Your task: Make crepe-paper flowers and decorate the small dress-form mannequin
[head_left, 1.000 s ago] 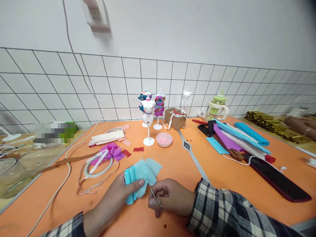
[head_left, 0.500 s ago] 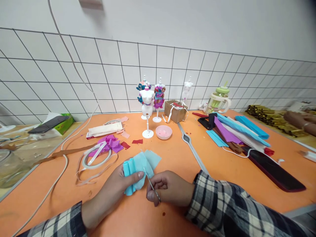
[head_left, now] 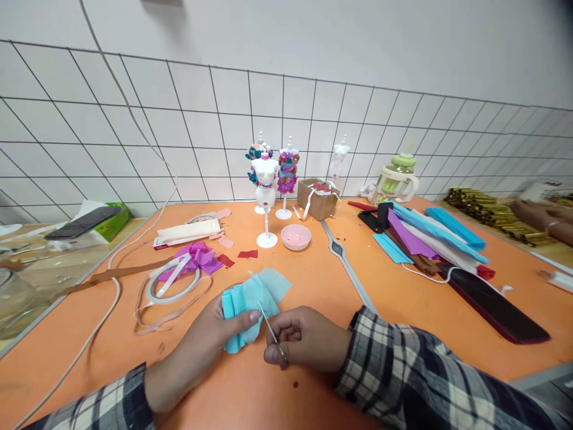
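Observation:
My left hand (head_left: 224, 328) pinches a folded piece of light-blue crepe paper (head_left: 250, 298), the thumb lying across its front. In my right hand (head_left: 304, 340) is a small pair of metal scissors (head_left: 274, 334), fingers curled round the handles. The blade tips lie against the blue paper, just right of my left thumb. Whether the blades are apart is too fine to make out. Beyond the hands stand a bare white mini mannequin (head_left: 265, 179) and a pink bowl (head_left: 296, 237) with small bits in it.
To the left lie tape rolls (head_left: 154, 292), purple crepe paper (head_left: 203, 257) and a white cable (head_left: 117, 286). A cardboard box (head_left: 316, 203) and decorated mannequins (head_left: 287, 173) stand behind. At right are coloured paper strips (head_left: 430, 239), a phone (head_left: 496, 307) and a bottle (head_left: 396, 179).
The view has shifted slightly. Both hands keep nearly the same pose, with the scissors still against the blue crepe paper.

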A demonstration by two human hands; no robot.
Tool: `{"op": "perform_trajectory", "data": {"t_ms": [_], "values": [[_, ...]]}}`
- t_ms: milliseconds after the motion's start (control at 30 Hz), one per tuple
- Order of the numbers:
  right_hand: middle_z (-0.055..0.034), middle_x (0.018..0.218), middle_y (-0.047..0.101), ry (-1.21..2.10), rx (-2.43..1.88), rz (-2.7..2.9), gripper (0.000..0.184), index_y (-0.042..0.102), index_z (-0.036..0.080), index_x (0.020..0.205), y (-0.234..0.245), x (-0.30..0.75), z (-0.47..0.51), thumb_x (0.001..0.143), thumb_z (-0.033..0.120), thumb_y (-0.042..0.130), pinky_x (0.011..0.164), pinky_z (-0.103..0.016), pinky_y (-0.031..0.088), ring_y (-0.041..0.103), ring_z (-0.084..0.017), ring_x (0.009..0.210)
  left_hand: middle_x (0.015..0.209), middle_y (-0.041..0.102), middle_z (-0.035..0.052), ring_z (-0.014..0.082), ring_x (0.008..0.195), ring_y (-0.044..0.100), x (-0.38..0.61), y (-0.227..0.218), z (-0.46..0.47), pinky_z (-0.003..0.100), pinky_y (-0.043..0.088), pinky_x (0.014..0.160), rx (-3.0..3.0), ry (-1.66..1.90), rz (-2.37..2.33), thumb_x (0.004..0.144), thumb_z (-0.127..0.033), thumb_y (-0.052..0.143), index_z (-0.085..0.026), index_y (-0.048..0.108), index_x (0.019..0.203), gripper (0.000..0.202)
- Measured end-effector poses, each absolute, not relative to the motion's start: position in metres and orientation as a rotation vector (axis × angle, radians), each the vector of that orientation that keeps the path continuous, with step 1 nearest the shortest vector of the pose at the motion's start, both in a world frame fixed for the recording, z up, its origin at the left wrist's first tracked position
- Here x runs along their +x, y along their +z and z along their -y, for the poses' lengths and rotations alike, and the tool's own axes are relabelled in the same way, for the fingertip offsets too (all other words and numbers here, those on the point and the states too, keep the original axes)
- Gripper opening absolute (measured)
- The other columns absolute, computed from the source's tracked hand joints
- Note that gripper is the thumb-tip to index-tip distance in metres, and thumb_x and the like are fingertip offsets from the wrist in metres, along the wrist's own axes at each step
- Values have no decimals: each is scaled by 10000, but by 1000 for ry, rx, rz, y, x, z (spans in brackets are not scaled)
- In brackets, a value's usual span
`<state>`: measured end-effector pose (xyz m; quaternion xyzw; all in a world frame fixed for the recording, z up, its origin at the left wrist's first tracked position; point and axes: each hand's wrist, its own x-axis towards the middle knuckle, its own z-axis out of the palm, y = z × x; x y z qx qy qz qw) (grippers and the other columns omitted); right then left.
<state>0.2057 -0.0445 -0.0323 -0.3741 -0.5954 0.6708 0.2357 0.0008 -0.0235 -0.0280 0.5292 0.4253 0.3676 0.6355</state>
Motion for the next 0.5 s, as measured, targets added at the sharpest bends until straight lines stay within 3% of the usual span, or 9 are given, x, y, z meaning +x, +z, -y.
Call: {"op": "perform_trajectory", "data": {"t_ms": [100, 500], "values": [[23, 627, 586, 1832, -1039, 1639, 418, 605, 144, 726, -33, 206, 45, 685, 510, 804, 558, -192, 395, 522, -78, 579, 583, 514, -42, 106, 516, 408, 1, -27, 24, 211, 318, 475, 1213, 842, -991, 722, -443, 815, -180, 573, 714, 357], [5, 650, 616, 1841, -1028, 1648, 406, 631, 138, 759, -37, 206, 45, 717, 515, 776, 576, -200, 408, 535, -91, 601, 594, 552, -32, 119, 514, 446, 1, -29, 24, 217, 338, 483, 1211, 829, -1016, 706, -435, 826, -186, 575, 711, 354]]}}
